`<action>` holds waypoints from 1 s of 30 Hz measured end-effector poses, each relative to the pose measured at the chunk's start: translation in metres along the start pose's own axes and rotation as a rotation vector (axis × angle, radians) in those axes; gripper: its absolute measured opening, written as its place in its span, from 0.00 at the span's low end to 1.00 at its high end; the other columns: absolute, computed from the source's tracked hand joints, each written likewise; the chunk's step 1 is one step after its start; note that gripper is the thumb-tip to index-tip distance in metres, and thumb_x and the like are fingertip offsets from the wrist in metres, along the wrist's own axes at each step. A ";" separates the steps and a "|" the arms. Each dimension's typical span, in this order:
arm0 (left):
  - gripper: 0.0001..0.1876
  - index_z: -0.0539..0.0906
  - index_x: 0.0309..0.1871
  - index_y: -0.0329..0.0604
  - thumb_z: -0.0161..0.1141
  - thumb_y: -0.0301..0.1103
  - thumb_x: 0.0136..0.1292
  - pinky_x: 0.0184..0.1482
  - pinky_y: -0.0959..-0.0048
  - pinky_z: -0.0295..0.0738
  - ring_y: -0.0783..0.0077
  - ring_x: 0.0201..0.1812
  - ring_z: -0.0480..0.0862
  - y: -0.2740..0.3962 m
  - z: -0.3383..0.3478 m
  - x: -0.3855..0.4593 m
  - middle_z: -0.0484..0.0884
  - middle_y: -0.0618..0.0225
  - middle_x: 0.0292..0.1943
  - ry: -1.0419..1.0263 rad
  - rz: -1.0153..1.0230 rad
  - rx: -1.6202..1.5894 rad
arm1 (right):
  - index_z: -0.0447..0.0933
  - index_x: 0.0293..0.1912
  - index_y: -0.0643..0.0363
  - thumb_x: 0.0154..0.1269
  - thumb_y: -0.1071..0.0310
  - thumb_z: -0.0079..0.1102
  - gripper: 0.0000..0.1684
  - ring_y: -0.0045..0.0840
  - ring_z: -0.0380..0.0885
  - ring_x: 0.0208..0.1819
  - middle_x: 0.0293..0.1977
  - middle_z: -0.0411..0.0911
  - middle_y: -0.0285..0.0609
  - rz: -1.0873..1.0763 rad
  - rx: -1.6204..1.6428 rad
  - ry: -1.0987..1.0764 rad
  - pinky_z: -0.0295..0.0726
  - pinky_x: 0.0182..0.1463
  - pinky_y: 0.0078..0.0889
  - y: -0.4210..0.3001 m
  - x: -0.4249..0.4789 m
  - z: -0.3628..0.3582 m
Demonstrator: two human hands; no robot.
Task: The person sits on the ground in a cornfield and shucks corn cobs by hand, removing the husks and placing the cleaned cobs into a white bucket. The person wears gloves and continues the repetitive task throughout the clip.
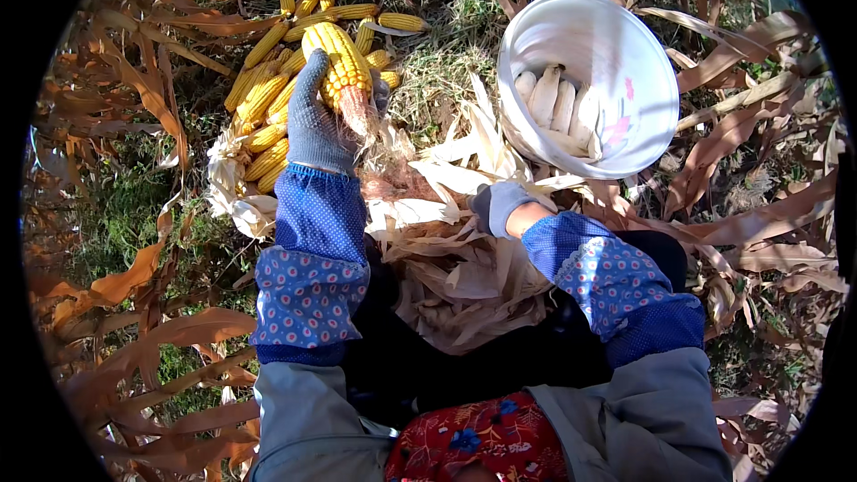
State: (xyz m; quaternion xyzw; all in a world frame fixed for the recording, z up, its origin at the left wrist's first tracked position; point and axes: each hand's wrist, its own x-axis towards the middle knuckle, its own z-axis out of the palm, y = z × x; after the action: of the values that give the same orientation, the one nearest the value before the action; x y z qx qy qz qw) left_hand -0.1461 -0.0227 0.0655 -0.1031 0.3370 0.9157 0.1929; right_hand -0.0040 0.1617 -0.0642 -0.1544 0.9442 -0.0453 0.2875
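Observation:
My left hand, in a grey knit glove, grips a husked ear of yellow corn with brown silk at its near end. It is held over a heap of bare corn cobs lying on the ground. My right hand, also gloved, is curled above a pile of dry corn husks. Its fingertips are turned away, so whether it holds anything is hidden. Just beyond the right hand a white plastic bucket leans with its mouth toward me. Several pale unhusked ears lie inside it.
Dry corn leaves and stalks cover the ground on the right, with more brown leaves on the left. Green weeds grow at the left. Loose husks border the near side of the cob heap.

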 end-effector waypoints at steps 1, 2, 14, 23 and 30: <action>0.24 0.73 0.53 0.42 0.62 0.46 0.58 0.40 0.63 0.80 0.62 0.38 0.81 0.008 -0.002 0.009 0.79 0.62 0.39 0.018 -0.014 0.048 | 0.81 0.37 0.56 0.55 0.61 0.54 0.14 0.41 0.81 0.36 0.33 0.81 0.49 -0.009 0.035 0.010 0.79 0.40 0.41 0.001 -0.002 -0.005; 0.23 0.74 0.52 0.42 0.63 0.44 0.58 0.39 0.64 0.80 0.62 0.38 0.80 0.020 -0.007 0.010 0.79 0.61 0.41 0.003 -0.024 0.218 | 0.82 0.36 0.57 0.55 0.64 0.52 0.13 0.41 0.81 0.36 0.34 0.81 0.50 -0.015 0.070 0.021 0.79 0.39 0.41 0.000 0.000 -0.010; 0.27 0.71 0.59 0.41 0.61 0.45 0.60 0.49 0.65 0.74 0.61 0.48 0.81 0.024 -0.032 0.054 0.77 0.57 0.50 0.113 0.152 0.635 | 0.79 0.32 0.54 0.61 0.53 0.51 0.16 0.44 0.79 0.34 0.28 0.79 0.50 0.169 0.234 0.434 0.75 0.40 0.45 0.062 -0.059 -0.134; 0.43 0.59 0.67 0.36 0.64 0.53 0.57 0.41 0.77 0.75 0.73 0.41 0.79 -0.103 0.012 0.022 0.75 0.54 0.52 -0.390 -0.189 1.182 | 0.80 0.38 0.57 0.58 0.63 0.49 0.14 0.44 0.79 0.39 0.35 0.80 0.51 0.315 0.217 0.132 0.75 0.45 0.41 0.105 -0.057 -0.094; 0.39 0.59 0.65 0.38 0.66 0.41 0.54 0.32 0.72 0.78 0.68 0.30 0.82 -0.142 -0.006 0.023 0.78 0.57 0.46 -0.346 -0.428 1.119 | 0.78 0.38 0.58 0.53 0.63 0.51 0.15 0.44 0.78 0.40 0.35 0.79 0.53 0.094 0.329 -0.081 0.75 0.45 0.40 0.080 -0.048 -0.050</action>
State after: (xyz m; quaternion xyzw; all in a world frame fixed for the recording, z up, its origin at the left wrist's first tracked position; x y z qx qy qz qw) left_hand -0.1067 0.0790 -0.0284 0.0982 0.7015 0.5451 0.4485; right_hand -0.0150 0.2527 -0.0109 -0.0628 0.9178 -0.1797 0.3484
